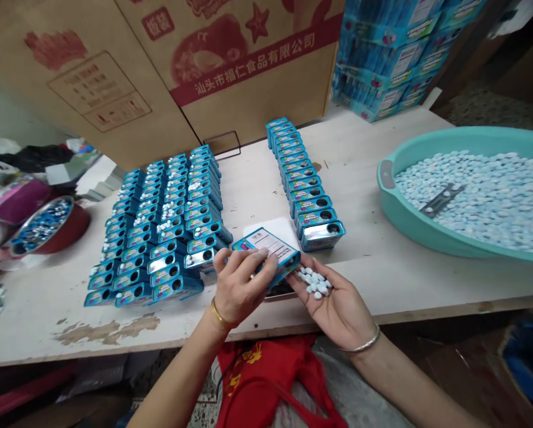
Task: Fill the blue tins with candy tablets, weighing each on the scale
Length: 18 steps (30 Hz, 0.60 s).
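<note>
My left hand [238, 285] grips a small blue tin box [269, 248] with a white label, tilted over the table's front edge. My right hand [338, 306] lies palm up beside it, cupping a little heap of pale blue-white candy tablets [314, 282], its fingertips touching the box. Just behind the box stands a single row of the same blue tins [303, 189]. To the left, a block of several rows of blue tins [166, 223] stands with their round holes facing up, some showing tablets.
A teal basin [398, 211] full of tablets, with a metal scoop [440, 200] in it, sits at the right. A red bowl [72, 229] of small pieces is at the left. Cardboard cartons [231, 71] and stacked blue packs [391, 53] stand behind. The wooden table [427, 279] ends near me.
</note>
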Each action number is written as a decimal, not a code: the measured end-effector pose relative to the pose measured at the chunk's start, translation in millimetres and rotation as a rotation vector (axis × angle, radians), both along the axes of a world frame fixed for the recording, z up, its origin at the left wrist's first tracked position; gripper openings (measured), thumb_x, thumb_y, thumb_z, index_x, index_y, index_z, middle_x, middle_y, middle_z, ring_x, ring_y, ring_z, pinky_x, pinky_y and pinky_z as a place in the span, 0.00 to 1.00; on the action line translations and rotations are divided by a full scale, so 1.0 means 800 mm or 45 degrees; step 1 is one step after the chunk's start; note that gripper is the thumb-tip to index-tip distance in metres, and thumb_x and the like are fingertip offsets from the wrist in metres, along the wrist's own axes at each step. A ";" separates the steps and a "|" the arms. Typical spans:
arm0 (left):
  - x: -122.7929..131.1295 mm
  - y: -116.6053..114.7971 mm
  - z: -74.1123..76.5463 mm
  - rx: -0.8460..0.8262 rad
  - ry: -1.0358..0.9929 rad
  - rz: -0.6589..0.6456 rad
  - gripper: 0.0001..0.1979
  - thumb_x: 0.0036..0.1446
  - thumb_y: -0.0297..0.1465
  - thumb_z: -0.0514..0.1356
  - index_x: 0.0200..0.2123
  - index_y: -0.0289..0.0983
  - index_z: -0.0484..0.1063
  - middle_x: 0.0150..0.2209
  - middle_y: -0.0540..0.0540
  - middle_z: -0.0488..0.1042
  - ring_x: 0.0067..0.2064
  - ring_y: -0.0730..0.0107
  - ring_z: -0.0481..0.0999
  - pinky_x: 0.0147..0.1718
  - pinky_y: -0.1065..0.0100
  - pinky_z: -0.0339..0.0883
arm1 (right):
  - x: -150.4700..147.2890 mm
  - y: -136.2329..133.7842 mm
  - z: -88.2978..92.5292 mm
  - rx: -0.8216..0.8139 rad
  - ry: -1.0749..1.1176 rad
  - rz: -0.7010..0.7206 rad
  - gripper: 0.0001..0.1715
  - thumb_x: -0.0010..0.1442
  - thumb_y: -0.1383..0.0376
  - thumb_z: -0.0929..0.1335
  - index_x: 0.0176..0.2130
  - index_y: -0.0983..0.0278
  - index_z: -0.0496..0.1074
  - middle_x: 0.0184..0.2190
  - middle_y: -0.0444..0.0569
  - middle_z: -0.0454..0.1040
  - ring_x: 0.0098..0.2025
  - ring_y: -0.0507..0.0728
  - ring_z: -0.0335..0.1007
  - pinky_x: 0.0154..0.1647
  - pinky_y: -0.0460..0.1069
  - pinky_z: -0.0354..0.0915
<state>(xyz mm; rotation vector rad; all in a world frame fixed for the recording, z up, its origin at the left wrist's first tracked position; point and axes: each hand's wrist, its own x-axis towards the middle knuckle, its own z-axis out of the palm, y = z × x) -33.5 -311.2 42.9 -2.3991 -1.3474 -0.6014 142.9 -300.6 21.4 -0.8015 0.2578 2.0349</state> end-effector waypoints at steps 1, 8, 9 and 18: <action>0.000 -0.001 0.000 -0.004 -0.001 0.003 0.13 0.54 0.31 0.57 0.45 0.41 0.69 0.41 0.46 0.76 0.40 0.64 0.70 0.43 0.57 0.50 | 0.000 -0.001 0.001 0.000 0.004 0.002 0.12 0.58 0.72 0.62 0.37 0.69 0.74 0.34 0.51 0.79 0.40 0.54 0.75 0.47 0.51 0.71; -0.005 0.001 -0.027 -0.136 -0.177 0.105 0.14 0.54 0.37 0.58 0.44 0.39 0.69 0.39 0.44 0.75 0.37 0.64 0.69 0.41 0.59 0.50 | 0.000 0.000 0.002 -0.075 -0.063 -0.004 0.12 0.58 0.72 0.62 0.38 0.71 0.74 0.34 0.52 0.79 0.42 0.54 0.75 0.48 0.51 0.70; -0.005 0.001 -0.029 -0.155 -0.212 0.125 0.14 0.54 0.37 0.57 0.44 0.39 0.69 0.39 0.44 0.75 0.38 0.65 0.69 0.41 0.59 0.50 | 0.000 0.001 0.001 -0.069 -0.065 -0.014 0.12 0.58 0.72 0.62 0.38 0.71 0.74 0.35 0.53 0.79 0.42 0.54 0.74 0.48 0.51 0.70; 0.009 0.005 -0.016 -0.071 0.059 -0.023 0.13 0.53 0.29 0.57 0.44 0.40 0.69 0.41 0.46 0.75 0.38 0.64 0.69 0.42 0.58 0.49 | 0.006 0.002 -0.007 -0.056 -0.091 -0.063 0.12 0.58 0.73 0.62 0.35 0.69 0.74 0.32 0.50 0.79 0.36 0.52 0.75 0.42 0.49 0.73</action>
